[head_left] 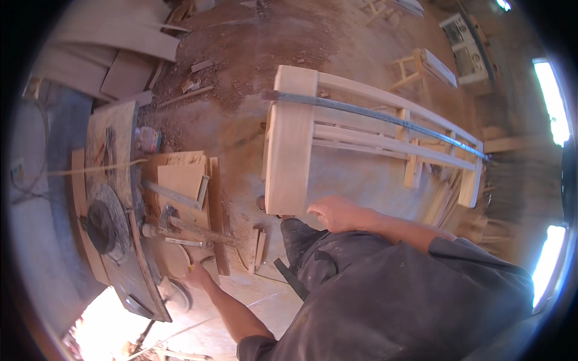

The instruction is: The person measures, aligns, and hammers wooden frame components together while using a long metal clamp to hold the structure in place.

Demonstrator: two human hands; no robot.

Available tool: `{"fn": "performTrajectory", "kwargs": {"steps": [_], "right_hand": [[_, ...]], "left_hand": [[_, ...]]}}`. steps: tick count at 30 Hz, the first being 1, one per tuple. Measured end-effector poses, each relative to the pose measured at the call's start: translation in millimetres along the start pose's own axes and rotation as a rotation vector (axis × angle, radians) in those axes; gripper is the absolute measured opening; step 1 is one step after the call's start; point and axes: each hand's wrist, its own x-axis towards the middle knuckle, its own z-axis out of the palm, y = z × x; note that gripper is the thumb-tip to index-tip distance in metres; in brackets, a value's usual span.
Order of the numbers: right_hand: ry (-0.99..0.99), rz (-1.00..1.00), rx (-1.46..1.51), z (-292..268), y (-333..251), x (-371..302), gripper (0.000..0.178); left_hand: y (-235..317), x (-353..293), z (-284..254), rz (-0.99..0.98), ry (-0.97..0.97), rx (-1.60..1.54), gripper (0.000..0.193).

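Two bare hands are seen, and one wooden frame (292, 144) is set out ahead of the person, its two broad end posts joined by several long rails whose exact number cannot be made out. One long metal bar (385, 116) is laid across the frame, from the near post to the far one. By the right hand (338, 213), the lower end of the near post is almost met: the frame lies just beyond and above it, though whether contact is made cannot be told. Its fingers are partly curled, with nothing seen held in them. The left hand (198, 276) is placed well apart from the frame, to its lower left, with its fingers at one small tool (191, 266) marked by a yellow part; whether a full grip is taken cannot be told. Beside that hand, one workbench (120, 129) is seen, on which one dark rounded object (101, 219) is rested. Farther off, two small wooden stands (416, 69) are placed on the floor (241, 129), and two bright openings (551, 102) are shown at the right.
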Motion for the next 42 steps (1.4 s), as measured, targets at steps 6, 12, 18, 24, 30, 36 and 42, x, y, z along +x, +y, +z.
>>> {"fn": "performTrajectory", "kwargs": {"steps": [6, 12, 18, 24, 30, 36, 42], "right_hand": [[0.168, -0.066, 0.408, 2, 90, -71, 0.026], [0.049, -0.033, 0.98, -21, 152, -132, 0.021], [0.319, 0.06, 1.272, -34, 262, -212, 0.013], [0.663, 0.269, 1.694, -37, 338, -284, 0.011], [1.42, 0.564, 1.64, -2, 505, -403, 0.017], [2.127, 0.677, 1.669, 68, 717, -538, 0.012], [2.365, 0.64, 1.658, 68, 850, -611, 0.012]], "left_hand": [[65, -150, -14, 0.061, -0.35, -0.76, 0.036], [244, -391, 33, 0.938, -0.995, -0.356, 0.042], [323, -555, 66, 1.316, -1.027, 0.219, 0.046], [352, -633, 137, 1.641, -1.034, 0.351, 0.029], [415, -695, 193, 1.836, -0.889, 0.491, 0.024], [464, -790, 231, 1.986, -0.659, 0.624, 0.021], [471, -948, 275, 1.946, -0.713, 0.698, 0.028]]}}
